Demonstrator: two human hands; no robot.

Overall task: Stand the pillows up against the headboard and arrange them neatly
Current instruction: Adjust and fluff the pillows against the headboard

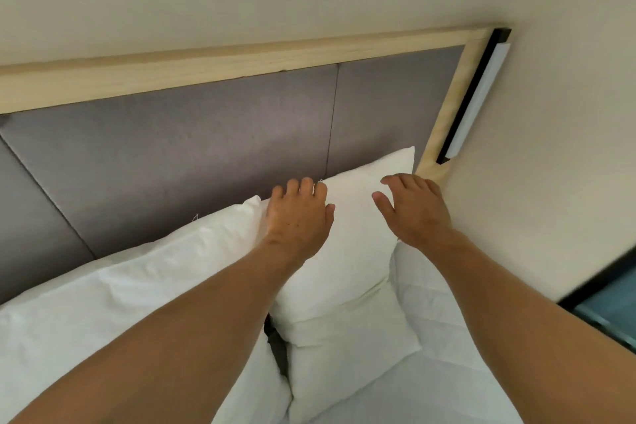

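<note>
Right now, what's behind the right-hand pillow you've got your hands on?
The grey padded headboard rises behind the right pillow, with its wooden frame at the pillow's top corner. The pillow and both hands, left hand and right hand, hide the headboard's lower part.

No readable text, labels, brands, numbers or signs anywhere in view.

White pillows, grey headboard, pale wood frame.
</note>
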